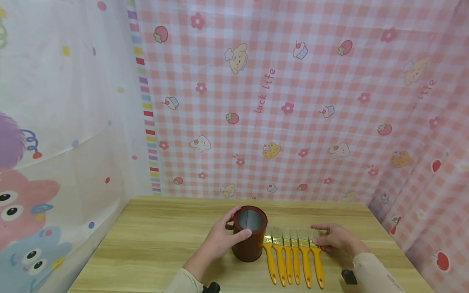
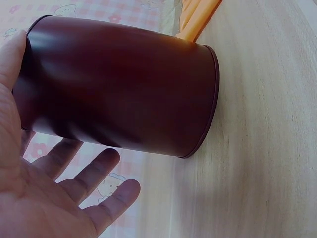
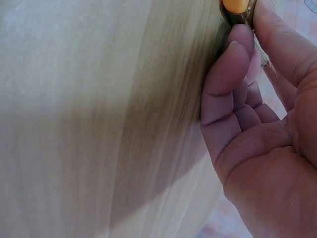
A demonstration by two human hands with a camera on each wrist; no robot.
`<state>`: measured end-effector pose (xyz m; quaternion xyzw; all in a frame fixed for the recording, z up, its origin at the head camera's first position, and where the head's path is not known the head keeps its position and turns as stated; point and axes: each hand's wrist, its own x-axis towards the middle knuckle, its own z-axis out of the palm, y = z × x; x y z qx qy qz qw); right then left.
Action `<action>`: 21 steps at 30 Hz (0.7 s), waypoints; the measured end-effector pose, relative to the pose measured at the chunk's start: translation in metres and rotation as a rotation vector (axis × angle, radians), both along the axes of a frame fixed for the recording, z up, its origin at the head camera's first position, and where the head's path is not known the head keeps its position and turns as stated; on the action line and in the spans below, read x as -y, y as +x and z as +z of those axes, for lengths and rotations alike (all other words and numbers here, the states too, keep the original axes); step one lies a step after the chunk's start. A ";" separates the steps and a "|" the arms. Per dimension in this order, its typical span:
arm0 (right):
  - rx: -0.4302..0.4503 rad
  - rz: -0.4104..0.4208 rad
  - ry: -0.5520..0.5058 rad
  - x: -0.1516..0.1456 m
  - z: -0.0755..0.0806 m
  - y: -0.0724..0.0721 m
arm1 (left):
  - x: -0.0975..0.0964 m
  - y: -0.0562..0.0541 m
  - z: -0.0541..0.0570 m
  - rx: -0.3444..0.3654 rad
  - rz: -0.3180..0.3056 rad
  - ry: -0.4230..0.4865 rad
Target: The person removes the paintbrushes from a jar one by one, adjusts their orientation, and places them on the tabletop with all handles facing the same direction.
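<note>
A dark red can (image 1: 248, 248) with an open top and a grey inside stands upright on the table. My left hand (image 1: 224, 236) holds it from the left, thumb over the near rim and index finger round the far side. In the left wrist view the other fingers of that hand (image 2: 54, 183) spread beside the can's wall (image 2: 119, 84). Several paintbrushes with yellow-orange handles lie in a row right of the can, bristles away from me. At the right end, my right hand (image 1: 337, 238) pinches the last paintbrush (image 1: 318, 264) near its metal band.
The wooden table (image 1: 157, 244) extends left, right and behind the can. A pink checked curtain (image 1: 271, 134) hangs along its back edge, and a white patterned curtain (image 1: 88, 162) on the left. Dark straps (image 1: 349, 276) show at the wrists.
</note>
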<state>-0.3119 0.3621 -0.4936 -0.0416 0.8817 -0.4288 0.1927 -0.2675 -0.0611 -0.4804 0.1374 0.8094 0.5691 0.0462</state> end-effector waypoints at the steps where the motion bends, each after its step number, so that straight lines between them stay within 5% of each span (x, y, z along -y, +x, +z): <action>1: -0.003 0.004 0.000 0.000 0.000 0.000 | 0.000 0.000 0.000 0.001 0.001 0.000; 21: 0.001 0.000 0.005 -0.003 -0.006 -0.003 | 0.000 -0.001 -0.001 -0.001 0.014 -0.019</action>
